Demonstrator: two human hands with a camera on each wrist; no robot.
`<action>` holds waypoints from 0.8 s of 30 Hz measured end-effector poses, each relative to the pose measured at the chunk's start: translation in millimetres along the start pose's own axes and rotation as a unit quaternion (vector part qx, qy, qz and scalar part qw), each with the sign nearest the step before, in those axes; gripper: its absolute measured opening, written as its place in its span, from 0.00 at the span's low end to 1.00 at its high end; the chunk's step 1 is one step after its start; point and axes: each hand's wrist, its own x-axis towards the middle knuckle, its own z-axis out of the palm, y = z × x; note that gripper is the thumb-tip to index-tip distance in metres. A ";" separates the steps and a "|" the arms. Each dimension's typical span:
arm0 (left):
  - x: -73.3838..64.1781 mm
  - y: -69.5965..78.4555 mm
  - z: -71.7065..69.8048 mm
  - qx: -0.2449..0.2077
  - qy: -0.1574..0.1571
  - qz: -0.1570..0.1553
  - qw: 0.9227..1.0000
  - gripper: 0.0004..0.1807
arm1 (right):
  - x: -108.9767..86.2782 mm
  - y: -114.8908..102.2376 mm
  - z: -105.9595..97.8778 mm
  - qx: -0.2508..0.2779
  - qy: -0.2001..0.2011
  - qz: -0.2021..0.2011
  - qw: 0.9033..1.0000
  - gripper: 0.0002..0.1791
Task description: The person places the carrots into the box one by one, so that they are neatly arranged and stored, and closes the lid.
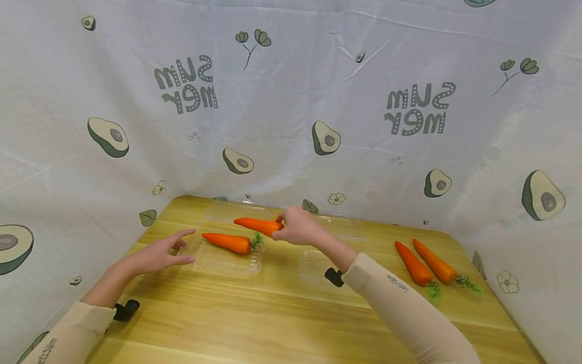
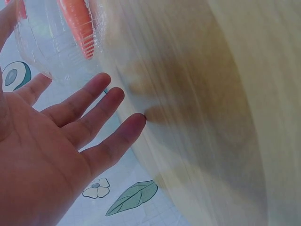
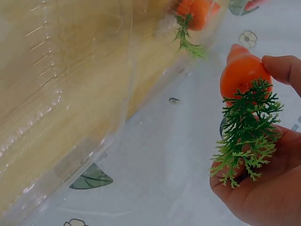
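Note:
My right hand [image 1: 297, 227] grips an orange carrot [image 1: 255, 225] near its thick end, above the back of the left clear plastic box [image 1: 227, 269]. Green leaves of that carrot [image 3: 247, 75] hang down past the palm in the right wrist view. Another carrot [image 1: 229, 242] lies in the left box, its leafy end to the right. My left hand [image 1: 156, 255] is beside the box's left edge, fingers spread, holding nothing. In the left wrist view the left hand [image 2: 61, 132] shows straight, parted fingers, with the box and carrot [image 2: 80, 30] beyond.
A second clear box [image 1: 313, 268] stands right of the first, partly behind my right forearm. Two more carrots [image 1: 414, 264] lie side by side on the wooden table [image 1: 273, 323] at the right. A patterned curtain [image 1: 282, 101] hangs behind the table.

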 end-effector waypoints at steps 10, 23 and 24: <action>0.6 -1.0 0.1 0.002 0.001 0.001 1.000 0.46 | 9.9 -10.6 11.7 -0.006 -0.018 -0.016 1.000 0.20; -0.4 2.2 0.6 0.005 0.000 -0.003 1.000 0.46 | 23.7 -26.9 27.7 -0.027 -0.036 -0.026 0.999 0.20; -0.5 2.5 0.8 0.005 0.000 -0.004 1.000 0.46 | 24.0 -28.0 28.7 -0.027 -0.038 -0.025 0.999 0.20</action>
